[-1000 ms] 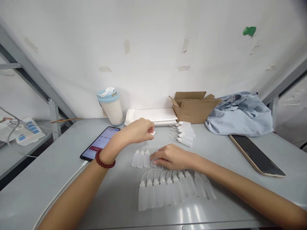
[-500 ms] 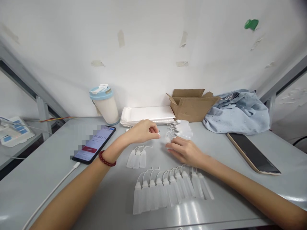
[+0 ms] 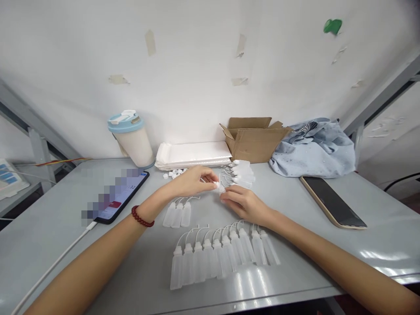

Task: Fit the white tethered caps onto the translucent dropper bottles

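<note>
My left hand (image 3: pixel 192 180) is closed, thumb and fingers pinching a small white cap (image 3: pixel 217 185). Close against it, my right hand (image 3: pixel 246 204) grips a small translucent squeeze bottle (image 3: pixel 221 189), mostly covered by the fingers. The cap and the bottle's top meet between the hands; whether they are joined cannot be made out. Just behind lies a pile of small bottles (image 3: pixel 243 173) with thin tethers. Loose white caps (image 3: pixel 173 173) are scattered behind my left hand. Three short bottles (image 3: pixel 177 214) lie in front of the left wrist, with a row of longer bottles (image 3: pixel 206 262) nearer the table edge.
A lit phone (image 3: pixel 121 201) on a white cable lies left, below a blue-lidded cup (image 3: pixel 136 142). White padded envelopes (image 3: pixel 197 151), an open cardboard box (image 3: pixel 254 144) and pale blue cloth (image 3: pixel 316 151) line the wall. Another phone (image 3: pixel 331 203) lies right on the grey table (image 3: pixel 131 271).
My left hand has brought the small white cap right up to the bottle in my right hand, closing the gap between the hands. The camera view has shifted slightly.
</note>
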`<state>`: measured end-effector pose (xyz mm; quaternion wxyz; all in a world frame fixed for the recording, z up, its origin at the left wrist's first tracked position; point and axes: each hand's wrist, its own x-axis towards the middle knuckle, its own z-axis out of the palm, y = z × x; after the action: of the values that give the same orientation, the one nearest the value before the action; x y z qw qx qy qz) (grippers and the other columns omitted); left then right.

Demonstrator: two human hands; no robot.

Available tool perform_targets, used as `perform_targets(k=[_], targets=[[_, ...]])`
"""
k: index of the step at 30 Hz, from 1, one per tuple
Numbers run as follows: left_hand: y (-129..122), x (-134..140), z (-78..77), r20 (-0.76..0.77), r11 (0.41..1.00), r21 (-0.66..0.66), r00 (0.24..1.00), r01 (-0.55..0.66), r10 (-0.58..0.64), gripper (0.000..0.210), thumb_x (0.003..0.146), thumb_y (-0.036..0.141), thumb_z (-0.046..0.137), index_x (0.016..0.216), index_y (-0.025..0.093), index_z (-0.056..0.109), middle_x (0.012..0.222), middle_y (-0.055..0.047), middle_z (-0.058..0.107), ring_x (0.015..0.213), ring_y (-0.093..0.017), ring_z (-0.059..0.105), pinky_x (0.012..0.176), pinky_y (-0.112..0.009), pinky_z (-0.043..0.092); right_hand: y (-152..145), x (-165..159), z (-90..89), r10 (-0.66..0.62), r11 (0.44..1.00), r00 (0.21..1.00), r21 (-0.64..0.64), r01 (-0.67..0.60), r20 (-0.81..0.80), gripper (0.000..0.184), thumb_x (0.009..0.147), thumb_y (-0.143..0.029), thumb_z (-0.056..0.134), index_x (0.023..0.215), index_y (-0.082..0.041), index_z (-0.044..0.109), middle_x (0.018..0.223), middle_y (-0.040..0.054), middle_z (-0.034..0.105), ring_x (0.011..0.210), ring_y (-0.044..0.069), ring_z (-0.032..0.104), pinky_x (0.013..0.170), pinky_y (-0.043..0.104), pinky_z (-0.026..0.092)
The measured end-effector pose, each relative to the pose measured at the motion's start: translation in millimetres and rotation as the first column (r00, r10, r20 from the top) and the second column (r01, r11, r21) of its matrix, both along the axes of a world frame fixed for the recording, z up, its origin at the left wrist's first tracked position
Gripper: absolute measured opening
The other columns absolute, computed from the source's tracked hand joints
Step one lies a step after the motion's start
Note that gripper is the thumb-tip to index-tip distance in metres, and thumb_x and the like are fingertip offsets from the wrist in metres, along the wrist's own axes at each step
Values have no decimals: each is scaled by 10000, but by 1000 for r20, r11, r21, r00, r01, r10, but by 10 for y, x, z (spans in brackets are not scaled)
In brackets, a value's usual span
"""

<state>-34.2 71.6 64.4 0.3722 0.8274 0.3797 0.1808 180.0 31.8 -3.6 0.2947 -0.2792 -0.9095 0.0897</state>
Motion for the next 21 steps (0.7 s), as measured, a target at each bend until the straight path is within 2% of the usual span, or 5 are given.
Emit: perform_targets(k=[7,12,16,21], targets=[[-72,63,-25,-33,983,180,999,42,-37,163,821,215,533,914,173,660,936,-23,690,815,-155,618,743,-265,474,59,29,-21,35,998,999,-47,-35,-15,235,921,-120,409,985,-174,629,919,93,607,862,175,559,739,290,490],[-118,97,-42,-156,934,349,988,72,-18,190,864,227,494,980,178,636,961,-46,666,885,-191,596,769,-309,451,91,31,-38,46,995,999,-84,-48,-24,258,901,-84,414,969,-176,645,958,100,607,900,181,551,778,307,483],[-123,108,-46,-209,926,371,978,76,3,190,875,227,473,972,172,627,967,-62,657,889,-203,592,769,-320,443,100,24,-25,43,988,998,-149,-50,-50,253,891,-72,425,947,-176,649,938,87,613,887,174,557,781,303,474],[-128,127,-28,-204,942,336,978,22,50,180,863,264,482,898,155,620,912,-69,664,850,-205,599,749,-314,435,122,22,-30,26,981,994,-189,-45,-102,185,898,-119,465,902,-180,640,890,67,618,840,160,557,752,285,463]])
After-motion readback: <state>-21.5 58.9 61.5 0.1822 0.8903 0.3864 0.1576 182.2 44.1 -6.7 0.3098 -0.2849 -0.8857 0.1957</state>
